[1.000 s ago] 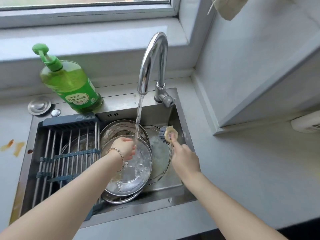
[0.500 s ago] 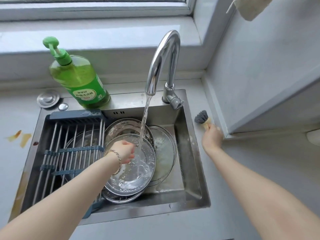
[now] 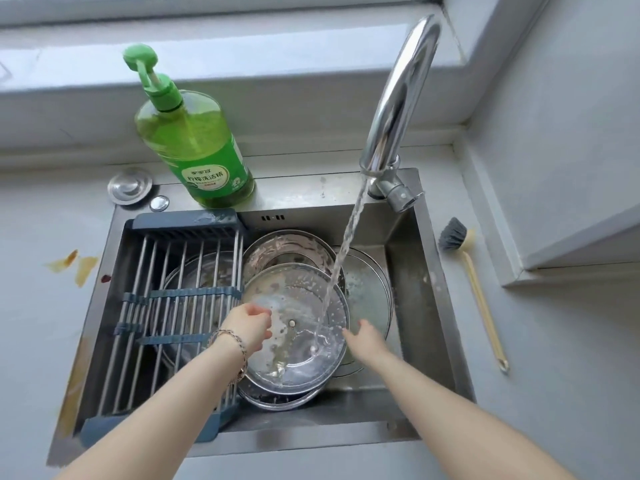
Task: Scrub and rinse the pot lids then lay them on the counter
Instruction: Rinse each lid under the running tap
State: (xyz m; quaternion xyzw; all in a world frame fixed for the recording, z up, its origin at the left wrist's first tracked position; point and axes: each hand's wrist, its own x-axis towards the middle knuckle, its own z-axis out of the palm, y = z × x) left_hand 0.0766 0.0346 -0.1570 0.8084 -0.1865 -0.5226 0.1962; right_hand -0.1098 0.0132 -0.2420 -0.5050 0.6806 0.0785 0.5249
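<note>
Right now I have both hands down in the sink [image 3: 424,306], with water [image 3: 343,261] running from the faucet [image 3: 398,98]. The left hand [image 3: 249,327], with a bracelet [image 3: 235,342] on its wrist, grips the top lid [image 3: 294,348] at its left rim, fingers curled over the edge. The stream lands on the right half of that lid, which lies tilted on the pile and is flecked with suds. The right hand [image 3: 365,339] sits at the lid's right rim with its fingers relaxed and holding nothing; it seems to touch the edge, though the splash blurs the contact.

I count at least 3 more lids in the basin: a second lid [image 3: 280,249] behind the top one, a third lid [image 3: 369,289] to its right, and a lid under the rack [image 3: 204,271]. The rack [image 3: 173,296] spans the left half of the sink.

On the counter [image 3: 561,358] right of the sink lies the brush [image 3: 476,289], bristles toward the wall, apart from both hands. The green soap bottle [image 3: 197,143] stands on the sink's back ledge, with a drain stopper [image 3: 130,185] just beside it. Brownish stains [image 3: 74,266] mark the counter on the left.
</note>
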